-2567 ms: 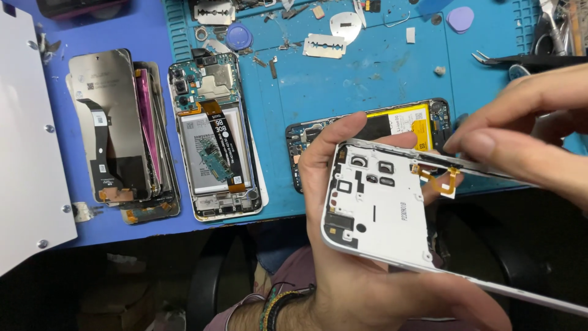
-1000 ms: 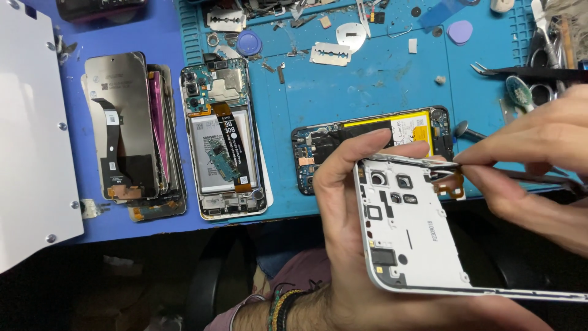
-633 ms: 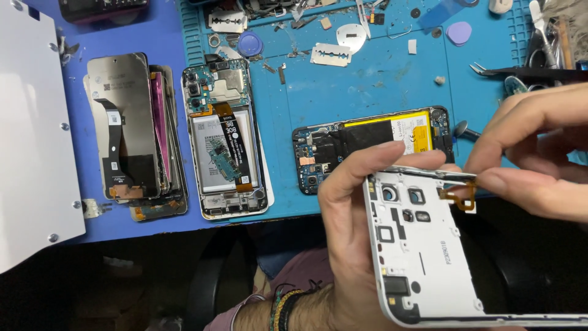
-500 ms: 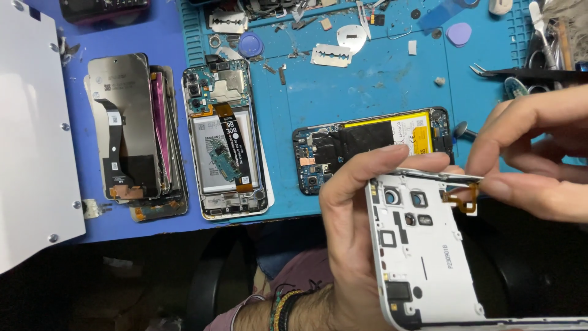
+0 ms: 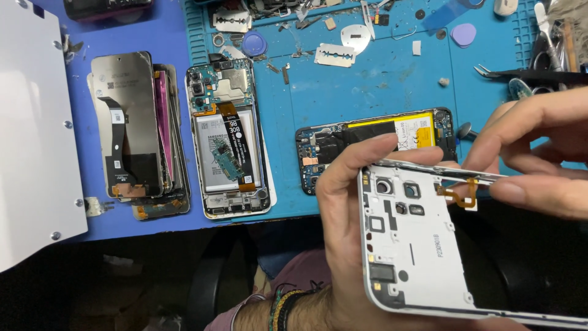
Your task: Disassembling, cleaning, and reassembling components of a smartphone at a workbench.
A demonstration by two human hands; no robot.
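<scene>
My left hand (image 5: 343, 208) grips a white phone back cover (image 5: 416, 251), inner side up, below the table's front edge. My right hand (image 5: 539, 153) pinches thin metal tweezers (image 5: 453, 173) whose tip rests along the cover's top edge, beside a small orange flex cable (image 5: 462, 195) stuck near the upper right corner. Behind the cover an opened phone with a yellow-edged battery (image 5: 392, 138) lies on the blue mat.
A second opened phone (image 5: 228, 141) and a stack of screens (image 5: 131, 132) lie at left, next to a white panel (image 5: 30, 135). Razor blades (image 5: 335, 55), a purple pick (image 5: 463, 34), black tweezers (image 5: 527, 75) and small parts are scattered on the blue mat (image 5: 343, 92).
The back cover has shifted right and turned more upright in my left hand. My right hand stays at the cover's top edge with the tweezers by the orange flex.
</scene>
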